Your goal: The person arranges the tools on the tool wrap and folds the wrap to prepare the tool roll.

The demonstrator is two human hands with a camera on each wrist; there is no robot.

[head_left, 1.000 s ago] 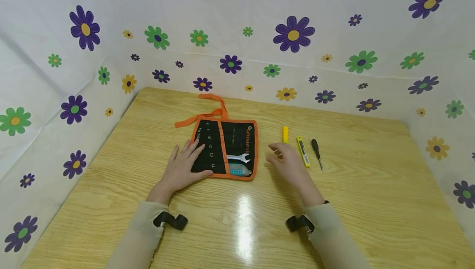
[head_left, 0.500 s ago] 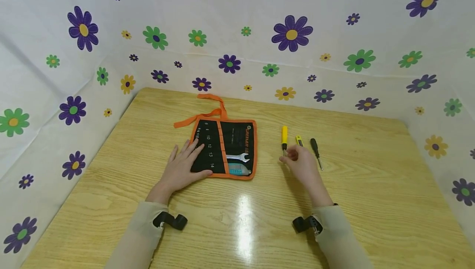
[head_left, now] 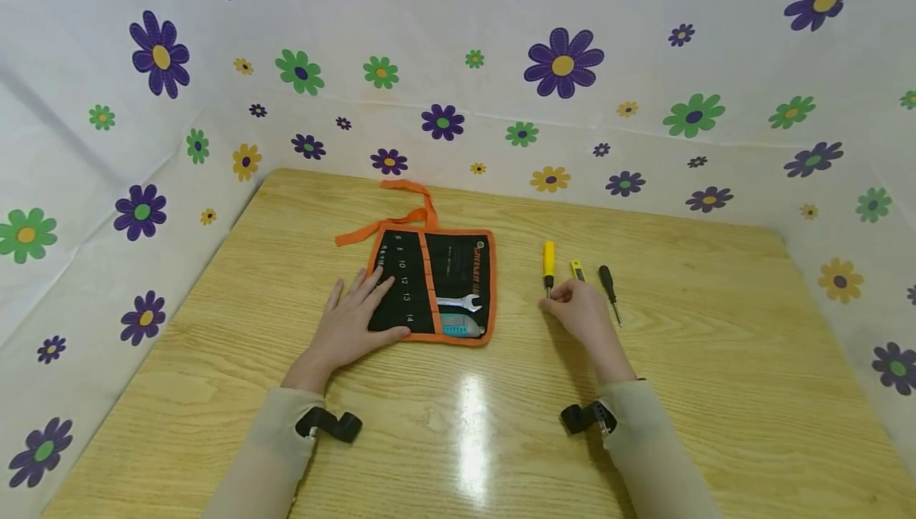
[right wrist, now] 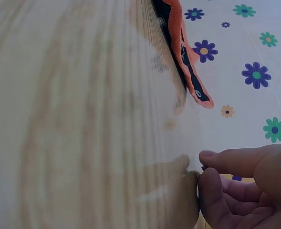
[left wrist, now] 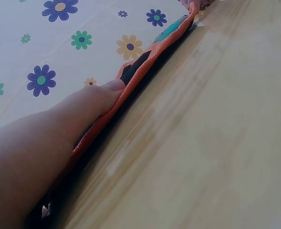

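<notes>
A black tool pouch (head_left: pixel 451 265) with orange trim lies on the table, a wrench (head_left: pixel 461 304) and a teal-handled tool (head_left: pixel 460 327) tucked in its pockets. My left hand (head_left: pixel 351 320) rests spread on the pouch's left side; in the left wrist view its thumb (left wrist: pixel 112 86) lies along the orange edge. To the right, my right hand (head_left: pixel 583 316) pinches the shaft of a yellow-handled screwdriver (head_left: pixel 549 261) between thumb and fingertips. The right wrist view shows a small dark tip between the thumb and finger of the right hand (right wrist: pixel 240 186).
A yellow tool (head_left: pixel 577 269), partly hidden by the right hand, lies beside a black-handled screwdriver (head_left: pixel 608 284). Orange ties (head_left: pixel 401 221) trail from the pouch's far edge. Behind the wooden table (head_left: pixel 716 344) hangs a flowered cloth (head_left: pixel 487 106).
My right hand has moved right, away from the pouch, and has its thumb and fingers on the yellow-handled screwdriver's shaft. The left hand has stayed on the pouch.
</notes>
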